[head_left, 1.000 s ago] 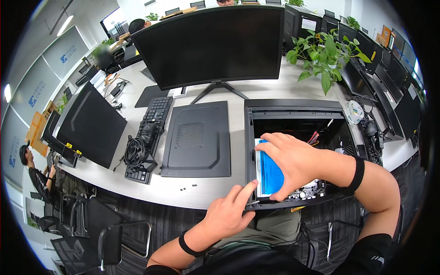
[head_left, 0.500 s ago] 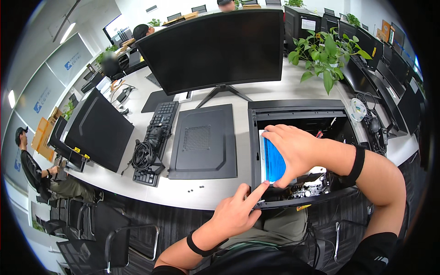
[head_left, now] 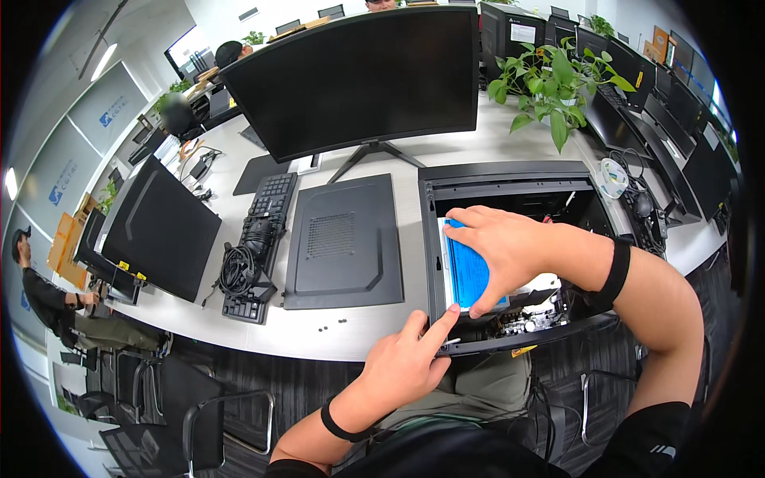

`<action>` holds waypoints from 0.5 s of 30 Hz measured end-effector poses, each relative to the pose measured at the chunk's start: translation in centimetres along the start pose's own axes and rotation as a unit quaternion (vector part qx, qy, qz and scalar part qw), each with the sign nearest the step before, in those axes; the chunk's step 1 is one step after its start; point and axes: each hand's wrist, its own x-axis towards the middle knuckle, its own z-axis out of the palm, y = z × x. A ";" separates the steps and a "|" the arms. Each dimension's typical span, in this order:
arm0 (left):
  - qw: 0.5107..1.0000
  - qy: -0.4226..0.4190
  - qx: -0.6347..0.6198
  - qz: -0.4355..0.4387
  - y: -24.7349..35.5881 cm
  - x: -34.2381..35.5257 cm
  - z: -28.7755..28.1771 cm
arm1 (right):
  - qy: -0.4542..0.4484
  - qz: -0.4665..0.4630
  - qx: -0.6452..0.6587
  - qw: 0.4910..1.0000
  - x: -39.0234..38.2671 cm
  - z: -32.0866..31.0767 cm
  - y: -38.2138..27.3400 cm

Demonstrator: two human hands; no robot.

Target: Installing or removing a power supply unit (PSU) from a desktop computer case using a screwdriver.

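An open black computer case [head_left: 502, 171] lies on its side at the right of the desk. My right hand [head_left: 502, 247] spans a blue, silver-edged flat component [head_left: 468, 271] inside it, gripping it with fingertips at the far edge and thumb at the near edge. My left hand [head_left: 402, 362] is at the case's near-left corner, index finger stretched to the component's lower edge, other fingers bent. A small silver piece shows beside that finger; I cannot make out what it is. A detached black side panel [head_left: 343, 239] lies left of the case, with small dark screws [head_left: 333, 325] below.
A monitor [head_left: 351, 80] stands behind the case, a plant [head_left: 558, 88] right of it. Left are a keyboard [head_left: 271, 195] with bundled cables [head_left: 239, 267] and a black tower [head_left: 159, 223]. More cables and screens line the right. A seated person [head_left: 44, 295] is at far left; others are behind.
The blue component and both my hands have shifted a little away from me, its near edge now higher inside the case. My left index finger still touches it.
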 end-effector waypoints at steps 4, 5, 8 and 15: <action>1.000 0.011 0.015 0.000 0.3 0.0 -0.1 | -0.022 -0.004 0.003 1.000 0.2 -0.5 0.0; 1.000 0.013 0.015 0.004 0.3 0.1 -0.1 | -0.023 -0.008 0.003 1.000 0.2 -0.5 -0.1; 1.000 0.007 0.021 0.008 0.4 0.3 -0.3 | -0.020 -0.005 0.004 1.000 0.2 -0.3 0.0; 0.997 -0.050 0.064 -0.007 1.0 0.2 -0.5 | 0.002 -0.009 0.020 1.000 0.1 0.4 0.6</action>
